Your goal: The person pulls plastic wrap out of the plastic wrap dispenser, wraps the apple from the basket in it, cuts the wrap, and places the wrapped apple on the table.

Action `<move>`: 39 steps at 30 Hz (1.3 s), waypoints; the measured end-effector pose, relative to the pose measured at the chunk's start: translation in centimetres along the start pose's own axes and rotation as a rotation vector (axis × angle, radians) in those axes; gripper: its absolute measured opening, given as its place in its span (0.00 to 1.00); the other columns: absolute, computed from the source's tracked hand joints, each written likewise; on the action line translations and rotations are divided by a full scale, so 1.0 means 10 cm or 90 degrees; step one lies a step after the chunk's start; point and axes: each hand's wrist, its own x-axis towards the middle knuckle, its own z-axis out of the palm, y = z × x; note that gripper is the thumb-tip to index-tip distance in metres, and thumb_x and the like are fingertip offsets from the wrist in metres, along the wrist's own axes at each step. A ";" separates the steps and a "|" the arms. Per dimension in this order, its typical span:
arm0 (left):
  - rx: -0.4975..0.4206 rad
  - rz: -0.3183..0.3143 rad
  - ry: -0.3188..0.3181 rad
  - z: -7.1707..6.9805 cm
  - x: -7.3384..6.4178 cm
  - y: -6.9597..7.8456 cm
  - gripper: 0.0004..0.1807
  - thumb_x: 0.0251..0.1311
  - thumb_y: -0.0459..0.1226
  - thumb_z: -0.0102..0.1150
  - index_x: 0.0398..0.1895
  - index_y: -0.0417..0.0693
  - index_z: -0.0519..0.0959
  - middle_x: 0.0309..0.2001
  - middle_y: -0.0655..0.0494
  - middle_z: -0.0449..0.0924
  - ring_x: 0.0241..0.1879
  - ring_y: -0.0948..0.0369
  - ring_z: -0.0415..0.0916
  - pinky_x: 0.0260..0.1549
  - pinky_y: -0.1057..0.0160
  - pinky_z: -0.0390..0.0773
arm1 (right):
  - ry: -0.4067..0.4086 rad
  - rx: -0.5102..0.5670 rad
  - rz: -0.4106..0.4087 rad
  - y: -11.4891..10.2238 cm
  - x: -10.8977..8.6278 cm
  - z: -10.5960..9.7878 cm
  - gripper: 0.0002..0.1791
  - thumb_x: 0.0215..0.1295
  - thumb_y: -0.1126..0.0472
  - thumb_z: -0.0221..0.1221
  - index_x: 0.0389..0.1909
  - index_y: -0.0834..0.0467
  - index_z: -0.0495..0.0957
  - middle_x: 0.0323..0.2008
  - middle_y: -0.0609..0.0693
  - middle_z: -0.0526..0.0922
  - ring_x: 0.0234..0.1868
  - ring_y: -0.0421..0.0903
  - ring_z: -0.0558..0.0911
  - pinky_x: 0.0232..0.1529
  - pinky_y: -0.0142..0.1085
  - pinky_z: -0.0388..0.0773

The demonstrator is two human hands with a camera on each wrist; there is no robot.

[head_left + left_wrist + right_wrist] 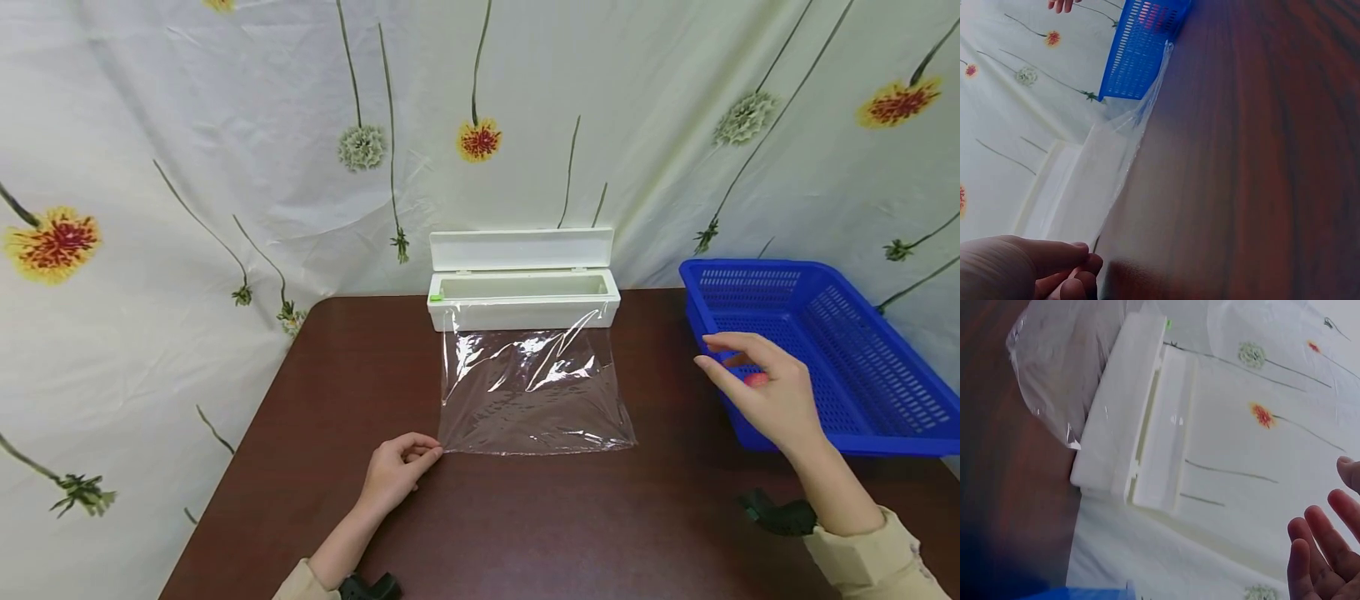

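Note:
A sheet of clear plastic wrap (536, 400) stretches from the front of a white dispenser box (525, 313) toward the near side of the table. Its near left corner is pinched between the thumb and fingers of my left hand (399, 468); the left wrist view shows the same pinch at the film's edge (1124, 178). My right hand (776, 387) is raised at the left side of a blue plastic basket (900, 446), thumb and fingers spread apart with nothing between them. Behind that hand, a small red thing (756, 379) shows in part; its kind is hidden.
The box's hinged lid (522, 250) stands up against a flowered cloth (300, 125) behind the table. A green tab (437, 297) sits at the box's left end. Dark brown tabletop (525, 525) runs in front of the film.

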 end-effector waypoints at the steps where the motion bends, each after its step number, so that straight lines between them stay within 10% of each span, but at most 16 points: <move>1: 0.001 0.001 0.000 0.00 0.00 0.00 0.03 0.53 0.36 0.67 0.31 0.48 0.84 0.26 0.57 0.82 0.18 0.65 0.72 0.12 0.67 0.72 | 0.002 0.003 -0.002 0.01 0.02 -0.03 0.21 0.43 0.74 0.70 0.42 0.58 0.83 0.37 0.33 0.80 0.33 0.27 0.76 0.31 0.18 0.69; 29: -0.003 0.002 0.002 0.00 -0.01 0.00 0.04 0.53 0.37 0.67 0.30 0.47 0.83 0.26 0.57 0.82 0.18 0.65 0.72 0.11 0.68 0.71 | -0.006 0.016 0.162 0.64 -0.05 -0.49 0.24 0.53 0.69 0.67 0.53 0.60 0.77 0.45 0.29 0.75 0.44 0.25 0.73 0.42 0.13 0.65; 39: -0.002 0.008 0.004 0.01 0.00 -0.01 0.03 0.53 0.36 0.67 0.30 0.48 0.84 0.26 0.58 0.82 0.17 0.65 0.72 0.11 0.66 0.72 | -0.155 -0.072 0.272 0.92 -0.09 -0.63 0.29 0.60 0.52 0.64 0.62 0.53 0.70 0.45 0.25 0.68 0.41 0.20 0.66 0.36 0.19 0.64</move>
